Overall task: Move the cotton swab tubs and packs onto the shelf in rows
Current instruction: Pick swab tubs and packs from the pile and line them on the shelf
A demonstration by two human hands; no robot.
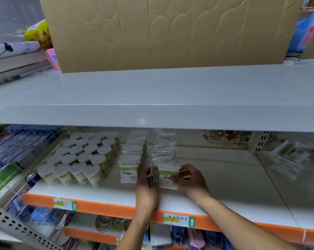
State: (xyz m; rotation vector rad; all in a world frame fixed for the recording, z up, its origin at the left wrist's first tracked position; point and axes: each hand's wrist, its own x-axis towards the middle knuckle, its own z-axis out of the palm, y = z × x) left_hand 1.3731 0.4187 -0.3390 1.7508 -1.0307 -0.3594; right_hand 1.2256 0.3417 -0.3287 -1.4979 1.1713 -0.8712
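Both hands reached onto the white shelf [215,179] with the orange front edge, where the cotton swab goods stood in rows. The right hand [190,177] pinched the front pack [167,175] of the right-hand row between thumb and fingers, holding it upright with its lower edge at or just above the shelf; which of the two could not be told. The left hand [146,184], blurred, lay edge-on between the two rows of packs, its straight fingers against the left side of the right-hand row [164,150], gripping nothing that could be made out. The left-hand row of packs [132,156] ran back toward the rear of the shelf, its front pack facing outward with a green band and a barcode. To the left of it, the tubs [80,157] with white lids stood in tight rows filling that end of the shelf. Further right, a few loose packs [287,159] lay jumbled on the neighbouring shelf section, well apart from the hands. Above, on the upper white shelf [152,98], stood a large cardboard box [170,31]. Two price labels [178,220] were stuck on the orange edge.
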